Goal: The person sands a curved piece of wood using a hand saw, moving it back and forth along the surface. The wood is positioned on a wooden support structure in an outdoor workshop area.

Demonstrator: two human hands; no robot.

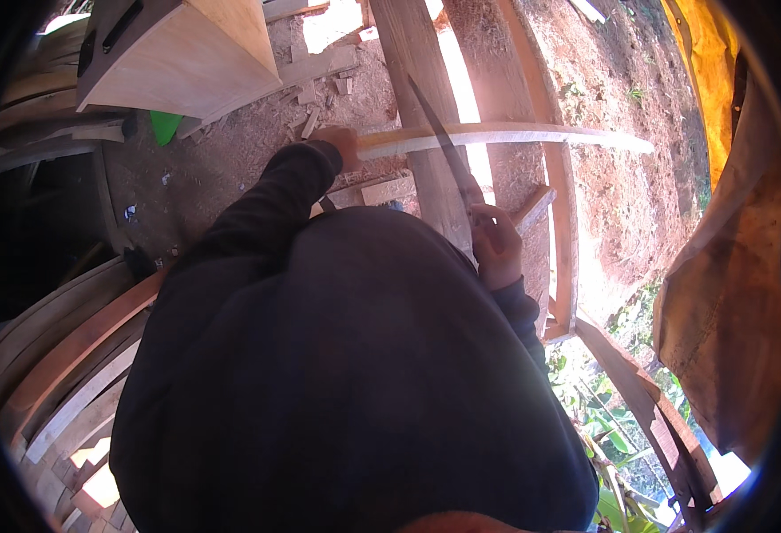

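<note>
My left hand [339, 147] is closed around the near-left end of a long, pale wooden strip [532, 132]. The strip lies crosswise over the bench planks [430, 182], and its far end sticks out to the right. Curled fingers of my right hand [497, 244] grip a handsaw [455, 160] at its lower end; the handle is mostly hidden by the hand. The saw's dark, narrow blade slants up and to the left, crossing the strip between my two hands. Whether its teeth are inside the wood cannot be made out.
A pale wooden box [186, 58] stands at the upper left, with wood offcuts [344, 86] and sawdust on the ground beside it. Curved-looking boards [79, 351] are stacked at the left. Orange-brown sheeting [728, 311] hangs at the right, above green plants [617, 435].
</note>
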